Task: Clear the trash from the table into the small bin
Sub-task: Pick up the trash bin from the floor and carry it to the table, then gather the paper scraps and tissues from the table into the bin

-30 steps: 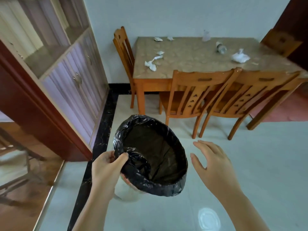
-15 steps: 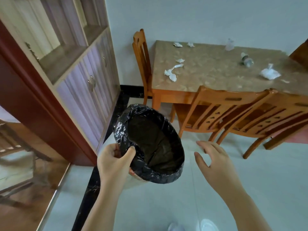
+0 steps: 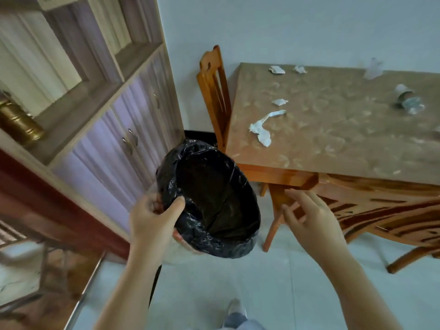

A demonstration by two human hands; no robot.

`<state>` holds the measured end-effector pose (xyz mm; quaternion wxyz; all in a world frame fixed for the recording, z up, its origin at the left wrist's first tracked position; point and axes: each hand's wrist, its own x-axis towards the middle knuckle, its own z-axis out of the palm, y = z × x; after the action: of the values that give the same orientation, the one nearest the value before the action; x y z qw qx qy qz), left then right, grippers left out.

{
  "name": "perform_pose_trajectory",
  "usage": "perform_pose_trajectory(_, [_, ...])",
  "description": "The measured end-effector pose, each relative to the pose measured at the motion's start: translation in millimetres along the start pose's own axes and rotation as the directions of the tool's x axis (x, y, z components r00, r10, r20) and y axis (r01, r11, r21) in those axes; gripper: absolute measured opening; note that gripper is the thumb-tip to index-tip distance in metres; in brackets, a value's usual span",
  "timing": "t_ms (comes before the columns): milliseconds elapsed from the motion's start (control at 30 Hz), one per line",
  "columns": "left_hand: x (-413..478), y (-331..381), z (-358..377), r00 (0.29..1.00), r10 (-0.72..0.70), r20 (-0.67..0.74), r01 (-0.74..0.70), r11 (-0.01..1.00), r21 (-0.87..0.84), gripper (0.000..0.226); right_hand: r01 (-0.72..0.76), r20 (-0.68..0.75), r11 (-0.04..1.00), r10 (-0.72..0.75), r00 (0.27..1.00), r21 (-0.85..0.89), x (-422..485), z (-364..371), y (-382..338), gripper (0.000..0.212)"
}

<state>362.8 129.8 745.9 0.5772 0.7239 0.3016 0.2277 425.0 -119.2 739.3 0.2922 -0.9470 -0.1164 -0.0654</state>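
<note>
My left hand [image 3: 154, 216] grips the near rim of a small bin [image 3: 209, 201] lined with a black plastic bag, held in the air beside the table's near left corner. My right hand [image 3: 312, 217] hovers open and empty to the right of the bin. On the brown table [image 3: 345, 144] lie a long crumpled tissue [image 3: 262, 129], a small paper scrap [image 3: 279, 101], two more scraps [image 3: 277, 69] at the far edge, a crushed plastic bottle [image 3: 408, 102] and a clear plastic wrapper [image 3: 373, 69].
A wooden chair [image 3: 214, 91] stands at the table's left end and another [image 3: 385, 210] is tucked under the near side. A tall cabinet [image 3: 107, 120] with shelves and doors lines the left wall. Pale tiled floor [image 3: 238, 282] lies below me.
I have moved closer to the table, carrying the bin forward to the table's corner. The view has swung left, so the table's right part is out of frame.
</note>
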Motion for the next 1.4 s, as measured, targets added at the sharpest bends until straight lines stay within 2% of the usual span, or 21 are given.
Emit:
perform_pose_trajectory(167, [54, 16, 40, 0.999, 0.040, -0.006, -0.040, 0.999, 0.017, 0.028, -0.042, 0.044, 0.997, 0.039, 0.998, 0.068, 76, 21, 14, 0.032])
perform_pose_trajectory(300, [110, 19, 70, 0.998, 0.055, -0.004, -0.054, 0.997, 0.063, 0.021, -0.093, 0.069, 0.992, 0.087, 0.994, 0.081, 131, 53, 26, 0.031])
perform_pose_trajectory(533, [231, 19, 116, 0.989, 0.085, 0.120, -0.097, 0.990, 0.099, 0.018, -0.180, 0.039, 0.983, 0.179, 0.983, 0.016, 243, 110, 38, 0.032])
perform_pose_trajectory(667, [295, 19, 143, 0.978, 0.039, 0.204, -0.064, 0.990, 0.122, 0.018, -0.263, 0.036, 0.965, 0.263, 0.964, 0.006, 300, 137, 42, 0.033])
perform_pose_trajectory(833, [351, 26, 178, 0.962, 0.060, 0.267, -0.099, 0.986, 0.134, 0.023, -0.426, 0.023, 0.905, 0.425, 0.905, 0.022, 345, 167, 71, 0.038])
perform_pose_trajectory(1100, [388, 34, 225, 0.952, 0.080, 0.296, -0.128, 0.981, 0.144, 0.018, -0.587, 0.116, 0.808, 0.588, 0.801, -0.040, 382, 203, 122, 0.053])
perform_pose_trajectory(1200, [396, 38, 235, 0.947, 0.077, 0.312, -0.115, 0.988, 0.105, 0.016, -0.613, 0.097, 0.786, 0.618, 0.780, -0.074, 385, 211, 135, 0.042])
perform_pose_trajectory(1400, [410, 45, 254, 0.940, 0.075, 0.334, -0.101, 0.993, 0.061, 0.013, -0.644, 0.094, 0.764, 0.639, 0.764, 0.046, 387, 215, 144, 0.005])
